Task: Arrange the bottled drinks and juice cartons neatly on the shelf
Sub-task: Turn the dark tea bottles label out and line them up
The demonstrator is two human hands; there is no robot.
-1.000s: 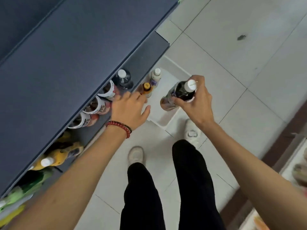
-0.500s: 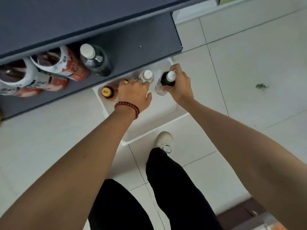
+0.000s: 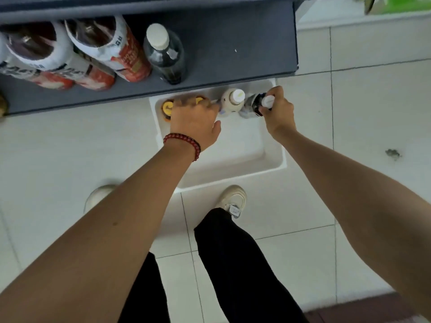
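Shelf: a dark grey shelf [image 3: 245, 43] runs across the top of the frame, and in my view its front edge meets the far rim of the bin.
On the shelf: I see red-and-white labelled bottles [image 3: 105, 45] in the upper left, with a dark shelf bottle [image 3: 164, 54] with a white cap just to their right.
Floor: pale floor tiles [image 3: 373, 113] carry a small dark mark [image 3: 393, 154] at the right. A green box [image 3: 401, 4] sits in the upper right corner.
In the way: the left forearm crosses the bin's left side, and the left grip hides part of one yellow cap.
Bin: a white bin [image 3: 245, 155] stands on the floor at centre frame, with a pale shoe [image 3: 233, 198] just below its near rim.
Bin contents: along the far wall, from left to right, stand a yellow-capped bottle [image 3: 167, 108], a second yellow cap [image 3: 200, 100], a pale bottle [image 3: 233, 101] with a white cap, and a dark bottle [image 3: 255, 104].
Left grip: the left grip [image 3: 193, 120], above a red bead bracelet [image 3: 184, 143], has its fingers reaching over the yellow caps and its thumb held out. I cannot tell if it clasps anything.
Right grip: the right grip [image 3: 278, 111] pinches the dark bottle at its white cap, at the bin's far right.
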